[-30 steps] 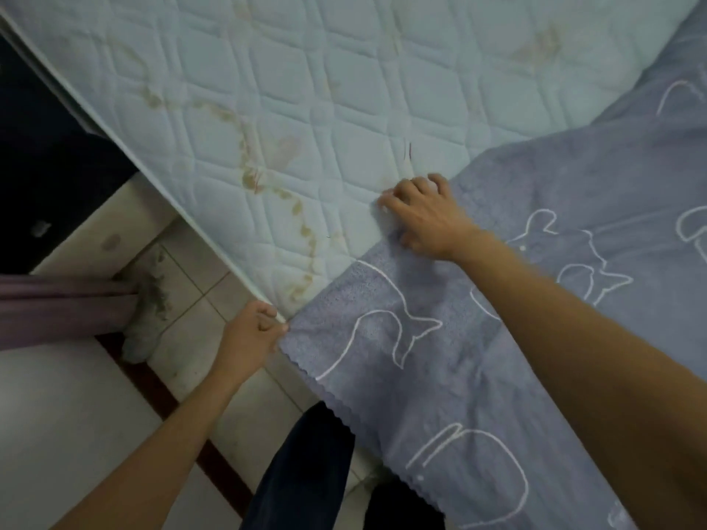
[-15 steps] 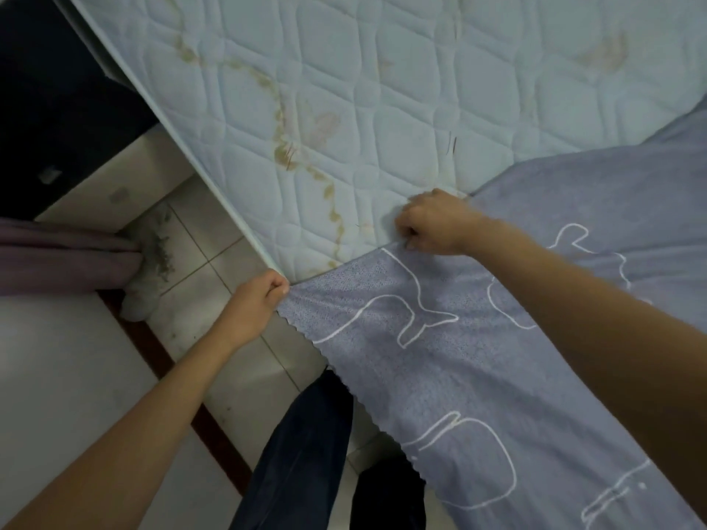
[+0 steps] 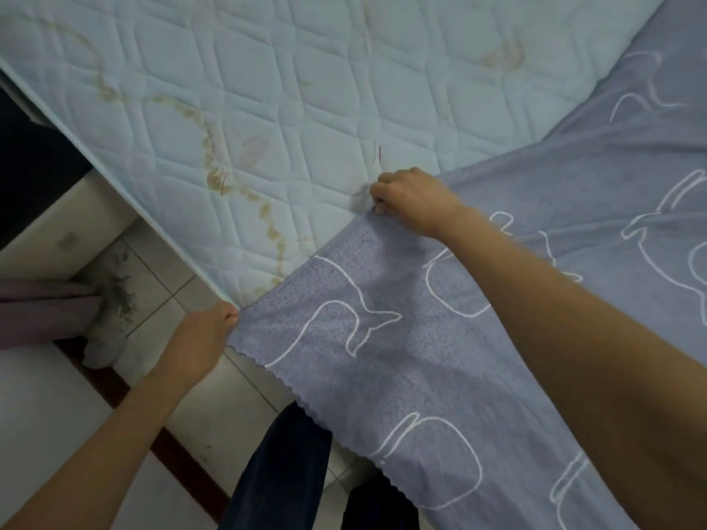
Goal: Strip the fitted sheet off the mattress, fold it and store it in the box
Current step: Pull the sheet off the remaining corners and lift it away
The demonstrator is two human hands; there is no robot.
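Our left hand (image 3: 199, 338) pinches the sheet (image 3: 440, 357) corner at the mattress (image 3: 306, 89) edge; our right hand (image 3: 413, 202) apparently grips its edge atop the mattress.

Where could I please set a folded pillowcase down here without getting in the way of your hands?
The bare quilted mattress beyond the right hand is free, bordered by the sheet edge and the mattress side. The near corner is crowded: the left hand and right hand both grip the sheet there.

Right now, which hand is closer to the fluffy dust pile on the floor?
Left. The left hand grips the sheet corner just right of the dust pile; the right hand is farther, up on the mattress.
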